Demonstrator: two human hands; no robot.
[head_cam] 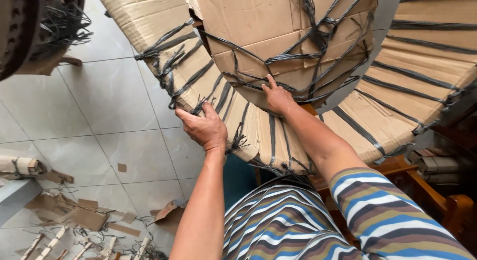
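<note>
**Here, two hands on strapped cardboard bundles**

Closest to the camera is the person's striped shirt (298, 220), in bands of blue, white, olive and brown, filling the bottom right. Both bare forearms reach up and away from it.

The left hand (203, 128) grips the lower edge of a long bundle of flattened cardboard (198, 76), which runs from the upper left down toward the person's lap. Its fingers (211, 111) are curled closed around that edge, right where the dark plastic straps (171, 73) cross and knot. Loose strap ends fray out just beside the knuckles.

The right hand (278, 98) lies a little farther off, flat against the underside of a second cardboard bundle (278, 36) that tilts above the first. Its fingers are stretched out and spread, pressing on the cardboard and touching a strap rather than closing around anything.

To the right, a third stack of cardboard (417, 81) fans outward, bound by parallel dark bands. Beneath it a brown wooden chair frame (422, 190) shows, with a few small folded pieces (435, 163) resting beside it.

Down on the left lies the pale tiled floor (109, 101). Torn cardboard scraps (84, 215) and strap offcuts litter it near the bottom edge, and a small rolled bundle (20, 165) sits at the far left. In the top left corner, another dark, strap-tangled stack (44, 31) juts into view.
</note>
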